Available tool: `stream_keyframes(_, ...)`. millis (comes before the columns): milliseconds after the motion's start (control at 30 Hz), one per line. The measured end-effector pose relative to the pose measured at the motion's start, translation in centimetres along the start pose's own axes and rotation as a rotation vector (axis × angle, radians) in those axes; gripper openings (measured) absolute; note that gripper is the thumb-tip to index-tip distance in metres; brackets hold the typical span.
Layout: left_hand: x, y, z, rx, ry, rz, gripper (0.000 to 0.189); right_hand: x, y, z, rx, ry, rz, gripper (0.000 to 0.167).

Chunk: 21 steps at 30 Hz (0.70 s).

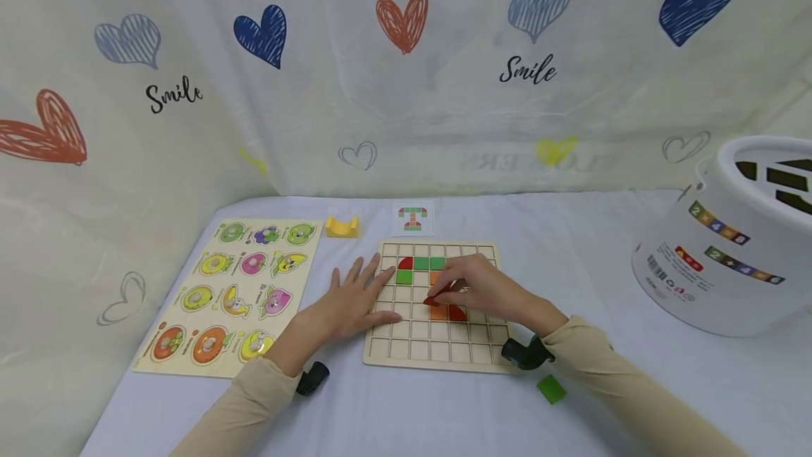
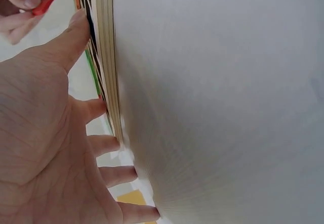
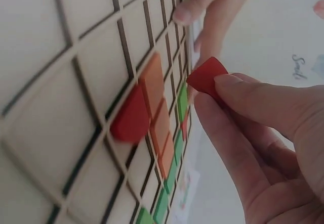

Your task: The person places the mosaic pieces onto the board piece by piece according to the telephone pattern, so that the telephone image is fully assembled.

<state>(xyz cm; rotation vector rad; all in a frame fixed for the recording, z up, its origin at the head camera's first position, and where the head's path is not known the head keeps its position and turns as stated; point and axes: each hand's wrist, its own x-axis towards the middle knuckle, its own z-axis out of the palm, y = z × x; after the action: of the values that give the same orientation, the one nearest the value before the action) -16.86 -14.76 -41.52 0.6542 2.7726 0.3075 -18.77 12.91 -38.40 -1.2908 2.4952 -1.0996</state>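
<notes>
A wooden grid board (image 1: 406, 351) lies on the table. My left hand (image 1: 352, 309) rests on its left edge with the fingers spread. Over the board, my right hand (image 1: 485, 288) pinches a red tile with one curved side (image 3: 207, 76) between thumb and fingers, raised off the grid in the right wrist view. Near the top of the grid are a red rounded tile (image 1: 405, 264) and green tiles (image 1: 421, 264), with a green square (image 1: 404, 277) below. An orange column runs down the middle, partly hidden by my right hand. At its foot, an orange tile (image 1: 438, 312) adjoins another red tile (image 1: 457, 313).
A card with a T-shaped tile pattern (image 1: 412, 218) lies behind the board, near a yellow block (image 1: 342, 228). A fruit puzzle board (image 1: 209, 288) lies at left. A loose green tile (image 1: 551, 389) sits by my right sleeve. A white bucket (image 1: 704, 266) stands at right.
</notes>
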Motion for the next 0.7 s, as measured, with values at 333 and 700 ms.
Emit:
stream_keyframes(333, 0.1, 0.1, -0.1, 0.005, -0.014, -0.014, 0.089, 1.4, -0.3, 1.8, -0.005, -0.062, 0.014, 0.013)
stream_keyframes(700, 0.2, 0.1, -0.1, 0.009, -0.015, -0.015, 0.089, 1.8, -0.3, 2.4, -0.05, -0.06, -0.015, 0.01)
